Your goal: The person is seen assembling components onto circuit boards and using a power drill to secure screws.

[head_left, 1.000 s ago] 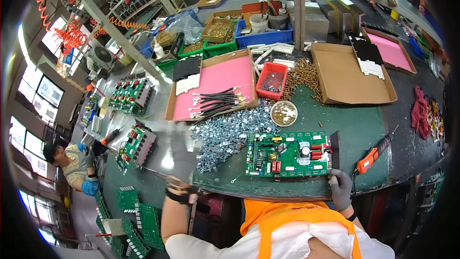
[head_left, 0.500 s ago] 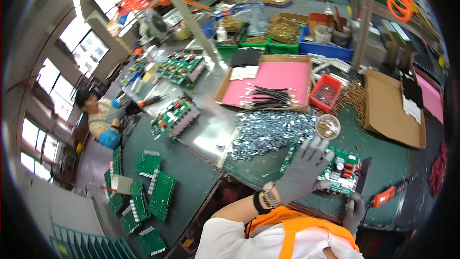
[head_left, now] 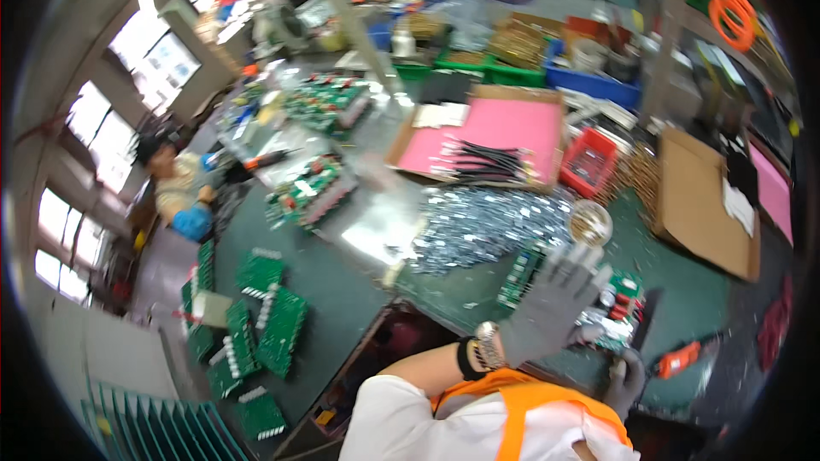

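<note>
My left hand point(head_left: 551, 303), in a grey glove with a watch at the wrist, is spread open over the left half of a green circuit board point(head_left: 622, 286) that lies flat near the table's front edge. It holds nothing. My right hand point(head_left: 626, 380), also gloved, curls on the board's near right corner. A heap of small shiny metal parts point(head_left: 487, 222) lies just beyond the board. A round dish of small brass parts point(head_left: 590, 222) stands beside the heap.
An orange power screwdriver point(head_left: 679, 360) lies right of my right hand. Farther back are a pink-lined box with black cables point(head_left: 495, 132), a red tray point(head_left: 589, 162) and a cardboard box point(head_left: 700, 196). Green boards point(head_left: 256, 324) are stacked at the left, near a seated person point(head_left: 175, 192).
My left hand has come up from the table's near left edge and moved right, over the circuit board. The view has swung to the left. My right hand stays at the board's corner.
</note>
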Demonstrator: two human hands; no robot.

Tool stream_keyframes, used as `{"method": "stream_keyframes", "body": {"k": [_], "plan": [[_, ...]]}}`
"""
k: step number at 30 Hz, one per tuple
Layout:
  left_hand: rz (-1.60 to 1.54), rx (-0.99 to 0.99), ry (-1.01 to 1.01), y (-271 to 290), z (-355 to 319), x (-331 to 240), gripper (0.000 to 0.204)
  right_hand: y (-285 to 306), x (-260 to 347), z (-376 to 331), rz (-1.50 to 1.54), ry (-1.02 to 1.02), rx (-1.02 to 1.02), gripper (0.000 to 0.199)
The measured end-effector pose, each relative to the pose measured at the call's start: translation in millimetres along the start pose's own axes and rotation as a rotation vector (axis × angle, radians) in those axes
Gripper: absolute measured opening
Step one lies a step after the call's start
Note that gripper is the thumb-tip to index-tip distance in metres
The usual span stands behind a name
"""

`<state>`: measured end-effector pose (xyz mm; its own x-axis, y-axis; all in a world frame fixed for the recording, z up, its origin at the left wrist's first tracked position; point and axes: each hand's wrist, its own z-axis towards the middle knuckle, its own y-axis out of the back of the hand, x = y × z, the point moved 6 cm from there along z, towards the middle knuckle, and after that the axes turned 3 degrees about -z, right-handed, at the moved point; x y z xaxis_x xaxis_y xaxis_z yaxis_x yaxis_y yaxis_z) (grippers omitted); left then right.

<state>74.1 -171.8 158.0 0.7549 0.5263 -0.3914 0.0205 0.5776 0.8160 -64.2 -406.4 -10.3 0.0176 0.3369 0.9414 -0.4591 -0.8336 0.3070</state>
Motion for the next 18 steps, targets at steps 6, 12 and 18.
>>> {"method": "stream_keyframes", "body": {"k": [6,12,18], "plan": [[0.115,0.173,-0.033,-20,15,3,0.074,-2,46,5,-0.206,0.062,0.049,0.016],[0.155,0.142,-0.023,-20,13,4,0.073,-4,57,8,-0.16,0.1,0.035,0.017],[0.175,0.16,-0.01,-21,12,4,0.075,-3,53,8,-0.153,0.089,0.018,0.013]]}}
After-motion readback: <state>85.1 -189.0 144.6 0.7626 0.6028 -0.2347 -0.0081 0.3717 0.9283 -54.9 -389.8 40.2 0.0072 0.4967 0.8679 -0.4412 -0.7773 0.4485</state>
